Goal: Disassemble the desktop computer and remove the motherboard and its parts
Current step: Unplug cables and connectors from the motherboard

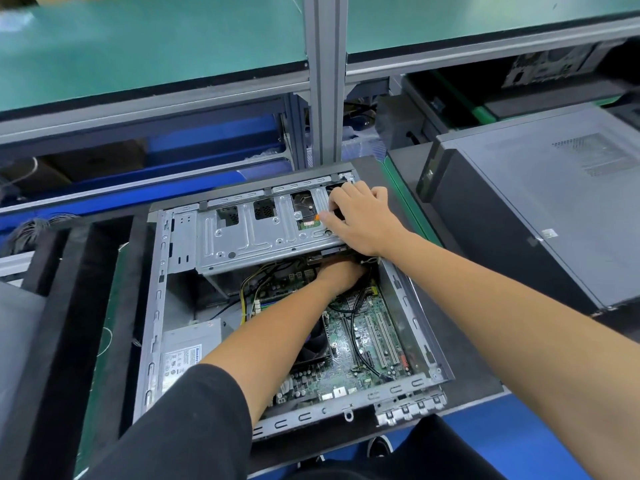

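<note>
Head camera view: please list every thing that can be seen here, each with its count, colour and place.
open computer case: one, grey metal, lying on the bench in the middle.
drive cage: one, silver, at the far end of the case.
motherboard: one, green, on the case floor, right half.
power supply: one, grey with a label, near left corner of the case.
cables: several, black and yellow, over the motherboard.
closed computer: one, dark grey, on the right.
shelf mat: green, above the bench.
left hand: reaches under the cage edge; fingers hidden.
right hand: on top of the cage, fingers curled at its far right corner.
</note>
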Demonstrator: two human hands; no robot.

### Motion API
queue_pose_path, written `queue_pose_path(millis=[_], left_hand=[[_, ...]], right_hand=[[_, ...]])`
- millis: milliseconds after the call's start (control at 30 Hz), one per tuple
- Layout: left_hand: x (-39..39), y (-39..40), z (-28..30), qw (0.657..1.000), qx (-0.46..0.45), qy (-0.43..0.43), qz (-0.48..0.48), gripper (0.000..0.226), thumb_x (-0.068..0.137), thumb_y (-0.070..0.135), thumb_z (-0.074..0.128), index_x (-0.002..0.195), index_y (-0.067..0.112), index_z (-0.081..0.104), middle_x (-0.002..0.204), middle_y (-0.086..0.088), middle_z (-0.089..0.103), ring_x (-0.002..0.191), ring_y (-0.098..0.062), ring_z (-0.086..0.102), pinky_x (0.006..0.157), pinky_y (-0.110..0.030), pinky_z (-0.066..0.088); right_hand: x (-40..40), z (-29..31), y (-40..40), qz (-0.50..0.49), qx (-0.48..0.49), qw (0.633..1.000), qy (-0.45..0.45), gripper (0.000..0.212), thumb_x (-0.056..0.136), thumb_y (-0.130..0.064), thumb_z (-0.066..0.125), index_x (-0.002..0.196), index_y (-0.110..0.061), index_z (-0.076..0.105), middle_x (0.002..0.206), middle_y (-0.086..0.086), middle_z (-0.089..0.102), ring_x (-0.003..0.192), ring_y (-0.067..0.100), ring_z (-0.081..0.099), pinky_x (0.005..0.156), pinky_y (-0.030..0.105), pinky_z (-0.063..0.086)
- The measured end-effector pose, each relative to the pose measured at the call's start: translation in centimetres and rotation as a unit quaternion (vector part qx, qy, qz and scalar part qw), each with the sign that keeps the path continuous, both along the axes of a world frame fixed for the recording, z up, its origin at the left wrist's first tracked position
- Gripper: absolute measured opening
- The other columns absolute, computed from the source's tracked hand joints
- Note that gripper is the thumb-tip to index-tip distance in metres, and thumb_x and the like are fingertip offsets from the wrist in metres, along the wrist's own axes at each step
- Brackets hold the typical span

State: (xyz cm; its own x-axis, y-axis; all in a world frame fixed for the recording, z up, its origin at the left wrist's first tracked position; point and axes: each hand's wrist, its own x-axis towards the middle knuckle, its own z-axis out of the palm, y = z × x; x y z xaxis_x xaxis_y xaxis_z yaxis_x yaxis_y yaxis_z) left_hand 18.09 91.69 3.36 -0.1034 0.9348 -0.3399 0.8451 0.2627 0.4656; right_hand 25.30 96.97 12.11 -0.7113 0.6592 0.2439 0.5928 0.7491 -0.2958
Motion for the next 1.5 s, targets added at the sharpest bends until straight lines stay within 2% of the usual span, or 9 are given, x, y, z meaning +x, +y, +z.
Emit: queue_pose_path(millis=[167, 300, 467, 833, 900, 1000, 1100, 1267, 1500], left_hand=[[0.23, -0.01, 0.17, 1.0, 0.002, 0.005, 0.0, 0.042, 0.099, 0.023, 0.045, 0.139, 0.012, 0.044, 0.139, -0.016, 0.051, 0.118, -0.033, 0.052, 0.083, -0.032, 0.037], [0.11, 0.05, 0.27, 1.0, 0.003, 0.004, 0.005, 0.045, 0.098, 0.024, 0.046, 0.142, 0.012, 0.042, 0.142, -0.015, 0.047, 0.123, -0.032, 0.049, 0.087, -0.033, 0.038], [0.21, -0.05, -0.13, 1.0, 0.005, -0.015, 0.022, 0.047, 0.096, 0.026, 0.05, 0.141, 0.014, 0.042, 0.14, -0.015, 0.05, 0.118, -0.034, 0.052, 0.079, -0.031, 0.036], [0.15, -0.2, 0.01, 0.999, 0.006, -0.027, 0.026, 0.045, 0.097, 0.025, 0.05, 0.14, 0.016, 0.044, 0.14, -0.014, 0.051, 0.119, -0.032, 0.052, 0.077, -0.028, 0.033], [0.16, -0.15, 0.18, 1.0, 0.011, -0.016, 0.012, 0.045, 0.098, 0.024, 0.048, 0.141, 0.014, 0.043, 0.141, -0.014, 0.049, 0.122, -0.031, 0.05, 0.081, -0.028, 0.034], [-0.04, -0.06, 0.27, 1.0, 0.001, -0.017, -0.007, 0.048, 0.099, 0.026, 0.046, 0.145, 0.015, 0.037, 0.149, -0.012, 0.04, 0.131, -0.028, 0.042, 0.097, -0.03, 0.033], [0.08, 0.25, 0.32, 1.0, -0.026, -0.005, -0.01, 0.051, 0.1, 0.03, 0.044, 0.148, 0.016, 0.032, 0.151, -0.011, 0.037, 0.133, -0.028, 0.04, 0.1, -0.032, 0.033], [0.32, 0.05, 0.09, 1.0, 0.013, -0.021, 0.014, 0.044, 0.095, 0.022, 0.049, 0.138, 0.012, 0.046, 0.138, -0.017, 0.051, 0.118, -0.035, 0.051, 0.08, -0.032, 0.036], [0.42, 0.24, -0.11, 0.999, -0.006, -0.033, 0.024, 0.046, 0.096, 0.026, 0.048, 0.14, 0.015, 0.044, 0.138, -0.016, 0.051, 0.116, -0.034, 0.052, 0.077, -0.03, 0.035]], right_hand=[[0.03, -0.1, 0.08, -0.001, 0.007, 1.0, -0.005, 0.032, 0.096, -0.049, 0.039, 0.089, -0.02, 0.05, 0.092, -0.004, 0.048, 0.091, 0.016, 0.039, 0.082, 0.034, 0.02], [-0.06, -0.25, 0.08, -0.002, 0.016, 1.0, -0.005, 0.032, 0.097, -0.049, 0.04, 0.09, -0.019, 0.051, 0.093, -0.004, 0.049, 0.09, 0.016, 0.038, 0.079, 0.032, 0.017], [-0.09, -0.28, 0.2, -0.002, 0.015, 1.0, -0.004, 0.032, 0.096, -0.049, 0.039, 0.09, -0.02, 0.05, 0.091, -0.005, 0.047, 0.089, 0.015, 0.037, 0.077, 0.032, 0.014], [0.06, 0.0, 0.01, 0.003, 0.013, 1.0, -0.007, 0.029, 0.097, -0.047, 0.04, 0.09, -0.02, 0.047, 0.093, -0.005, 0.047, 0.091, 0.017, 0.039, 0.08, 0.033, 0.017], [0.07, 0.1, -0.06, 0.002, 0.012, 1.0, -0.007, 0.029, 0.097, -0.047, 0.04, 0.09, -0.021, 0.047, 0.093, -0.005, 0.047, 0.092, 0.017, 0.039, 0.08, 0.033, 0.018], [0.12, 0.14, 0.0, 0.001, 0.011, 1.0, -0.008, 0.028, 0.097, -0.047, 0.041, 0.09, -0.021, 0.047, 0.094, -0.005, 0.048, 0.092, 0.016, 0.039, 0.082, 0.033, 0.02], [0.2, 0.05, 0.03, 0.001, 0.013, 1.0, -0.01, 0.028, 0.098, -0.047, 0.041, 0.091, -0.02, 0.047, 0.094, -0.005, 0.046, 0.091, 0.016, 0.039, 0.082, 0.034, 0.02], [-0.01, 0.14, -0.04, -0.001, 0.016, 1.0, -0.012, 0.029, 0.097, -0.047, 0.042, 0.088, -0.02, 0.047, 0.091, -0.005, 0.047, 0.088, 0.017, 0.039, 0.079, 0.033, 0.02], [0.07, 0.14, 0.0, 0.001, 0.016, 1.0, -0.012, 0.029, 0.096, -0.047, 0.042, 0.088, -0.019, 0.048, 0.091, -0.005, 0.047, 0.088, 0.017, 0.038, 0.079, 0.034, 0.02]])
